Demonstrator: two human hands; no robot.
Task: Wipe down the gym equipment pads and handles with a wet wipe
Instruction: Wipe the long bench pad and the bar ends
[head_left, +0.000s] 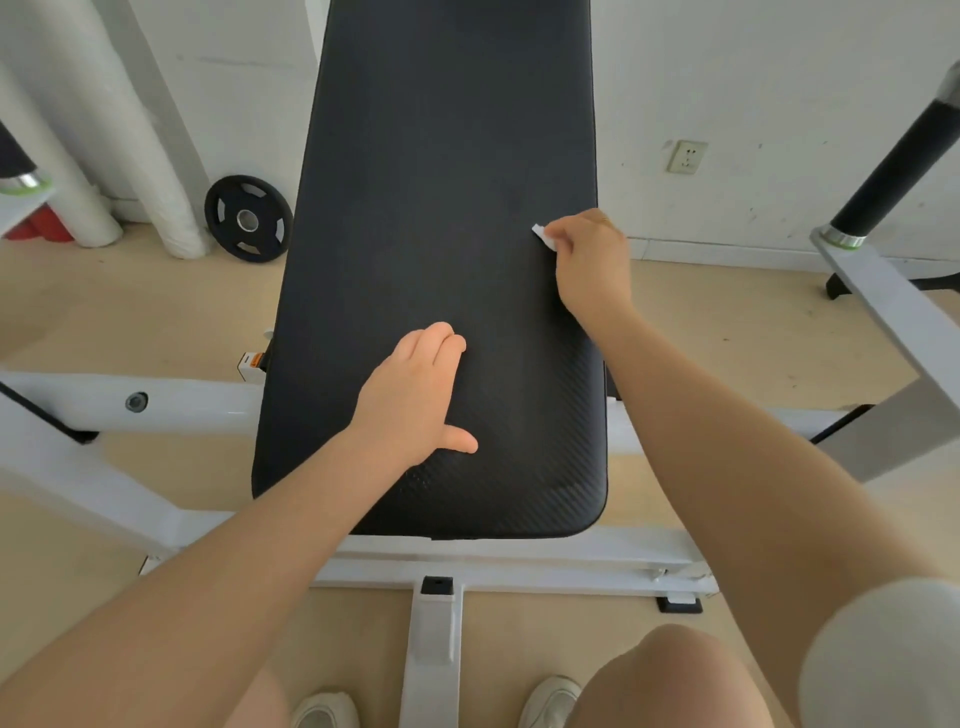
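Note:
A long black bench pad (436, 182) runs up the middle of the head view on a white steel frame (498, 564). My right hand (589, 260) is closed on a small white wet wipe (543, 235) and presses it against the pad near its right edge. My left hand (418, 392) lies flat on the lower part of the pad with fingers extended and nothing in it. A black handle (898, 171) with a chrome collar stands at the far right on a white arm.
A black weight plate (248, 218) leans on the wall behind the pad's left side, next to white padded posts (156, 171). A wall socket (687, 156) is at the right. White frame bars (130, 400) cross the beige floor on both sides. My knee and shoes are below.

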